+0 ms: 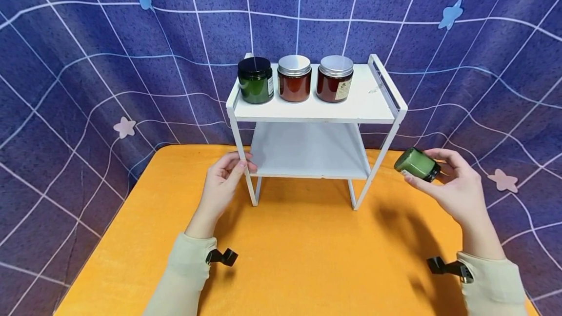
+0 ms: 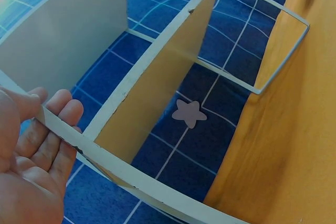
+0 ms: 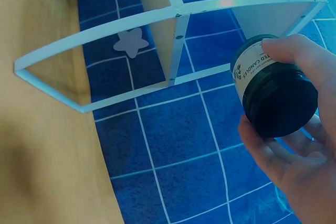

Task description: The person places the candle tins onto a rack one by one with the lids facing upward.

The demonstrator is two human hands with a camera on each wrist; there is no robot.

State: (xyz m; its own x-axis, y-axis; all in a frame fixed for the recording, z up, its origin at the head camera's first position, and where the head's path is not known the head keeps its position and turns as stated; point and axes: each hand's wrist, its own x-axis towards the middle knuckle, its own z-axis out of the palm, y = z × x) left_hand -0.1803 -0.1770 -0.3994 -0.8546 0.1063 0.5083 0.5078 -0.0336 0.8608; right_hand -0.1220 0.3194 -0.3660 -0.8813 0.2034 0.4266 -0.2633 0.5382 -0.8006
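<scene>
My right hand (image 1: 456, 184) grips a green glass candle jar (image 1: 416, 164) to the right of the shelf, tilted well over. In the right wrist view the jar's black lid (image 3: 281, 100) faces the camera, and a pale label (image 3: 253, 66) reads partly "TED CANDLES". My left hand (image 1: 224, 179) holds the left front leg of the white two-tier shelf (image 1: 307, 111), thumb in front and fingers behind. On the top tier stand a green jar with a black lid (image 1: 255, 82) and two amber jars with silver lids, one in the middle (image 1: 294, 79) and one to its right (image 1: 335, 82).
The shelf stands near the back of a table with an orange cloth (image 1: 298, 257). Behind it hangs a blue curtain (image 1: 184, 87) with white grid lines and stars. Raised side rails (image 1: 388, 82) edge the top tier. The lower tier (image 1: 309, 150) sits beneath.
</scene>
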